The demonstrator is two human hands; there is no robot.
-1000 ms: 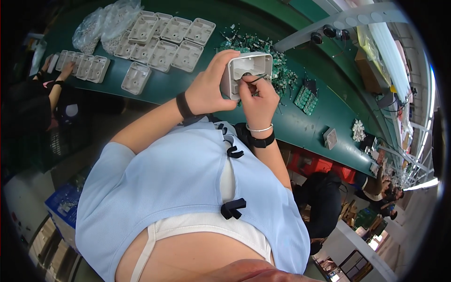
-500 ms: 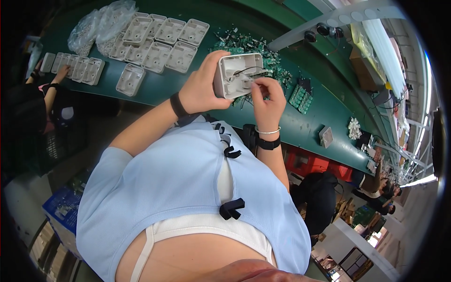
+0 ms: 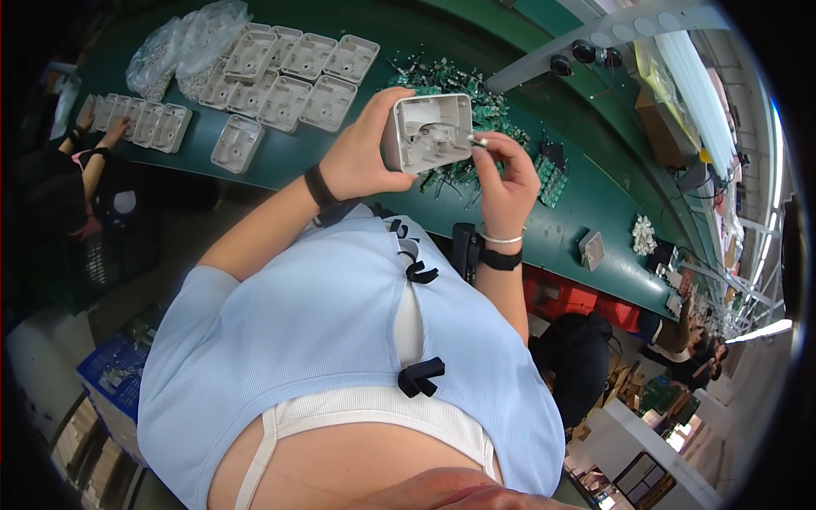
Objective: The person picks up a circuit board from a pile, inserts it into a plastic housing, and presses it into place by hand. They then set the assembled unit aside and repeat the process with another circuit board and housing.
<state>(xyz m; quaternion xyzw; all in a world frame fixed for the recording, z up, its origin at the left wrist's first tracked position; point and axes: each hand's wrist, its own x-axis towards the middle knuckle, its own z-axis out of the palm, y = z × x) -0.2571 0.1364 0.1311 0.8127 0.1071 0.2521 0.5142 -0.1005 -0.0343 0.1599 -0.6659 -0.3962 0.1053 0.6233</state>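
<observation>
Your left hand (image 3: 361, 157) grips a white casing (image 3: 427, 132) above the green bench's (image 3: 340, 157) near edge; your right hand (image 3: 507, 174) pinches a small metal part (image 3: 478, 142) at its side.

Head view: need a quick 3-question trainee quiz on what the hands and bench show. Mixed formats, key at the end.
1. True or false: the left hand holds the white plastic housing up off the green bench.
2. What does the right hand pinch at the housing's right edge? A) a small metal part B) a screwdriver C) a clear bag
3. Fill in: the pile of green ____ boards lies on the bench beyond the housing.

Key:
1. True; the hand grips it from the left side.
2. A
3. circuit
</observation>
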